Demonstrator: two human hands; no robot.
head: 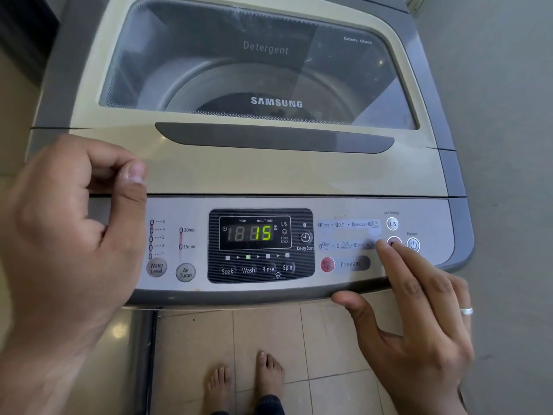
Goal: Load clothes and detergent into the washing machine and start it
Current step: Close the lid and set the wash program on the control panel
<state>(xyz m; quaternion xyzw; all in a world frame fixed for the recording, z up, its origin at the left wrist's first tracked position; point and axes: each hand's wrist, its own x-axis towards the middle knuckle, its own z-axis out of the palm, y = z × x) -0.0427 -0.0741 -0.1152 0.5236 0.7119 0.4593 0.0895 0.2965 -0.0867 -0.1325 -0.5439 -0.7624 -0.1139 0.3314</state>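
The washing machine [269, 163] filled the view, lid [257, 70] closed; its display [254, 233] read 15. The left hand [68, 235] hovered loosely curled, grasping nothing; the right hand [419, 319], fingers spread and empty, touched a fingertip [381, 245] beside the power button [413, 245]

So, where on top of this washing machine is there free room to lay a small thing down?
The plain beige lid strip between the dark grey lid handle and the silver control panel is bare. The panel is crowded: right hand at its buttons, left hand over its left end.
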